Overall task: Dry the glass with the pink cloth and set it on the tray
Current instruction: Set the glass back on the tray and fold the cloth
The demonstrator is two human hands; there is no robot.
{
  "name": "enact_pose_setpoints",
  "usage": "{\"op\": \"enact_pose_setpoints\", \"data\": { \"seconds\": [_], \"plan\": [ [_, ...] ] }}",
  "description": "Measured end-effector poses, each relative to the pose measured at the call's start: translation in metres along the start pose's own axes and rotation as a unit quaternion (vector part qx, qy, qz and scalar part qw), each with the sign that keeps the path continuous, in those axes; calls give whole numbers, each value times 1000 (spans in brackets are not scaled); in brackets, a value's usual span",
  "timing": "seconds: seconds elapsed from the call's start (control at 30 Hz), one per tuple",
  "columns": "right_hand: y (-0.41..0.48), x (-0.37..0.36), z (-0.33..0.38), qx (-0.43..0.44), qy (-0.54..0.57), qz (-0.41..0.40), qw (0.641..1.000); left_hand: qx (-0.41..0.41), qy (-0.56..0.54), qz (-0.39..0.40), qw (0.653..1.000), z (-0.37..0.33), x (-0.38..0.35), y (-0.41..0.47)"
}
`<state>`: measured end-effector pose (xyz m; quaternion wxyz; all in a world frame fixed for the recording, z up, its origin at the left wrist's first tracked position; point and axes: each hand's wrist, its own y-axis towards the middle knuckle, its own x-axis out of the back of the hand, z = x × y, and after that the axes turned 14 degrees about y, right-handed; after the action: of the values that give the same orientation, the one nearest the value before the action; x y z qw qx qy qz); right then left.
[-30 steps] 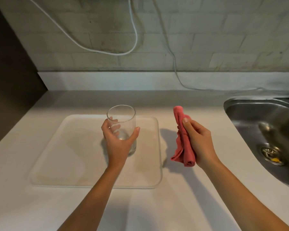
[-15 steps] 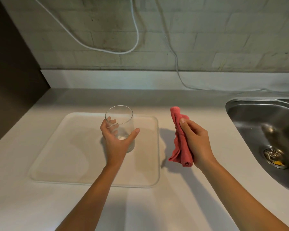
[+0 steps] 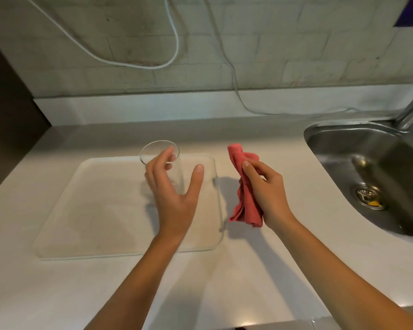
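Observation:
A clear glass stands upright on the pale translucent tray, toward the tray's back right part. My left hand is just in front of the glass with fingers spread and thumb out, off the glass. Its palm hides the glass's lower half. To the right of the tray, above the counter, my right hand grips the bunched pink cloth, which hangs down from my fingers.
A steel sink with a drain and a tap lies at the right. White cables hang on the tiled wall behind. A dark panel borders the counter on the left. The white counter stretches in front of the tray.
My left hand lowered the glass onto the tray, then let go and opened. My right hand kept hold of the pink cloth and barely moved.

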<state>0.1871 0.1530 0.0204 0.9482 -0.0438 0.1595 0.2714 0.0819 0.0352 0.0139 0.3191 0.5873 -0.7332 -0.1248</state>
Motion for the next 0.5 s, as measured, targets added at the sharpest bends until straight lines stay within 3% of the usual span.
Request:
{"op": "enact_pose_setpoints", "data": {
  "seconds": [0.07,0.17,0.37,0.5],
  "plan": [
    [-5,-1,-1,31,-42,-7,999,107,-86,153,979,-21,-11,-5],
    [-16,-1,-4,67,-100,-19,993,246,-138,323,903,-40,-34,-13],
    [-36,18,0,124,-127,-19,984,272,-215,359,866,-52,-53,-26],
    [-35,41,7,17,-32,-58,998,230,-228,369,871,-49,-58,-31]
  ]
}}
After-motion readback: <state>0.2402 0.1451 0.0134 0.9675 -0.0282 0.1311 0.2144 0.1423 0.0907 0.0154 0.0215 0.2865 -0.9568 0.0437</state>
